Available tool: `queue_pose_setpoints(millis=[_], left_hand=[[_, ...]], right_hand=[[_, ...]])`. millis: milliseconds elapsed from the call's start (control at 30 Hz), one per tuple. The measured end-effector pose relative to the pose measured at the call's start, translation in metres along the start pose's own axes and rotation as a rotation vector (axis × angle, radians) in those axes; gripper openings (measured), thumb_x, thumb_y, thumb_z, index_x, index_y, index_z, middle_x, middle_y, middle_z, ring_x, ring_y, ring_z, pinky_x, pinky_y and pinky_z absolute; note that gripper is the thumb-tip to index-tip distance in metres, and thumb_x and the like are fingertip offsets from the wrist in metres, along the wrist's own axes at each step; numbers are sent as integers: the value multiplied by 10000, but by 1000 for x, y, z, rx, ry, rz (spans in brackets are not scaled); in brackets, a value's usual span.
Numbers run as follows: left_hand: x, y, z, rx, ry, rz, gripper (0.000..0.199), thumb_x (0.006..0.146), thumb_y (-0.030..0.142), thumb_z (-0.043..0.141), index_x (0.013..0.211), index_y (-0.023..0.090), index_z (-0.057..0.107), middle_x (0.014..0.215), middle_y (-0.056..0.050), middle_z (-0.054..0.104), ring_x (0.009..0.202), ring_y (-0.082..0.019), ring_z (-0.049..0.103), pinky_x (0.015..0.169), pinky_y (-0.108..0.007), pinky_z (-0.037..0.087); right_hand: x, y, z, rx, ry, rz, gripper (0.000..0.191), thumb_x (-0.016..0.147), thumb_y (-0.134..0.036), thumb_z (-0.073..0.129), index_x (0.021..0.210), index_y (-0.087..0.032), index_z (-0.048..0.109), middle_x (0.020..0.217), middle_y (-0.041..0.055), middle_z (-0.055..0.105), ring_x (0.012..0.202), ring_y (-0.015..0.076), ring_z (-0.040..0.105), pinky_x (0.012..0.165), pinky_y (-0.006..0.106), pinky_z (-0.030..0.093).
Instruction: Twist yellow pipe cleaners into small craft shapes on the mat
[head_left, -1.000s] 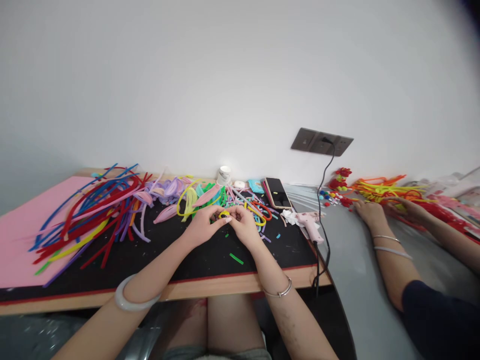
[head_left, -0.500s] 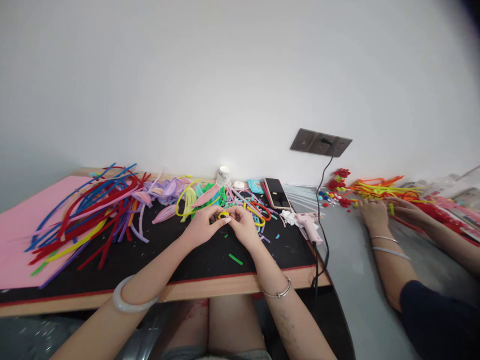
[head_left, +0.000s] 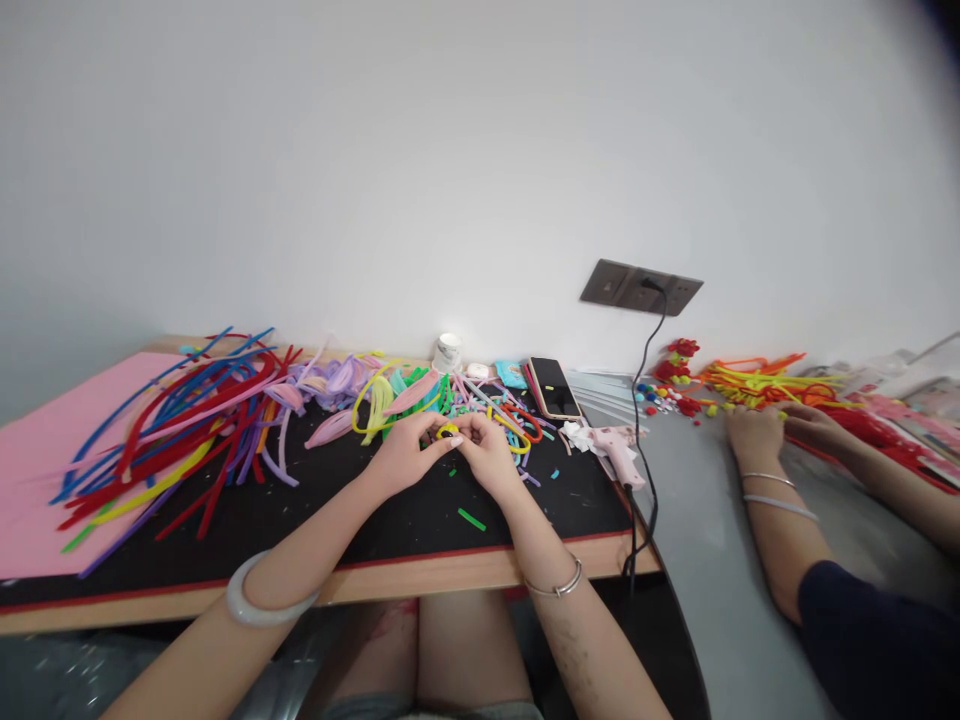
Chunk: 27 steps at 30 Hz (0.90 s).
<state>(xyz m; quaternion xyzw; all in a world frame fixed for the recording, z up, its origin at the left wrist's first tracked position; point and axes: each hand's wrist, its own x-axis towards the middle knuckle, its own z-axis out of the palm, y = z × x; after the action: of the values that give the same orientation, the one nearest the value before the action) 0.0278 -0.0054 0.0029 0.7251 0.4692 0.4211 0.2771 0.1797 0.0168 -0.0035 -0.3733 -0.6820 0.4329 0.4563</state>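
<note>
Craft work area, indoors, beside a plain wall; whether the room belongs to a home or a workshop cannot be determined. The surface carries heaps of coloured pipe cleaners. To the right of these lie a phone and a pink glue gun; farther right, a second person's hands are among similar supplies. Above the glue gun, a socket panel is mounted on the wall.
</note>
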Motion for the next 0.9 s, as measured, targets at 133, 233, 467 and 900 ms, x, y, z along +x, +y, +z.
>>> queue_pose_setpoints(millis=[133, 233, 467, 900], left_hand=[[0, -1, 0, 0, -3, -2, 271, 803, 400, 533, 921, 166, 603, 847, -34, 639, 746, -159, 582, 655, -264, 448], [0, -1, 0, 3, 2, 1, 265, 803, 395, 533, 913, 164, 604, 842, -31, 638, 746, -157, 581, 656, -263, 447], [0, 0, -1, 6, 11, 9, 254, 799, 385, 537, 895, 159, 605, 825, -28, 636, 723, -152, 572, 644, -258, 439], [0, -3, 0, -4, 0, 6, 265, 804, 394, 532, 902, 159, 603, 832, -33, 635, 731, -154, 574, 643, -257, 435]], right_hand=[[0, 1, 0, -3, -1, 1, 118, 714, -245, 583, 775, -145, 602, 573, -49, 380, 537, 91, 352, 519, 215, 310], [1, 3, 0, -6, -2, -9, 123, 714, -238, 579, 790, -145, 604, 577, -49, 387, 538, 90, 355, 523, 213, 315], [1, 3, 0, -11, -1, -12, 130, 712, -241, 581, 792, -143, 611, 577, -52, 383, 531, 87, 346, 519, 211, 308], [0, -1, 1, 18, -9, -10, 109, 713, -230, 578, 776, -143, 598, 569, -53, 385, 534, 88, 343, 518, 212, 297]])
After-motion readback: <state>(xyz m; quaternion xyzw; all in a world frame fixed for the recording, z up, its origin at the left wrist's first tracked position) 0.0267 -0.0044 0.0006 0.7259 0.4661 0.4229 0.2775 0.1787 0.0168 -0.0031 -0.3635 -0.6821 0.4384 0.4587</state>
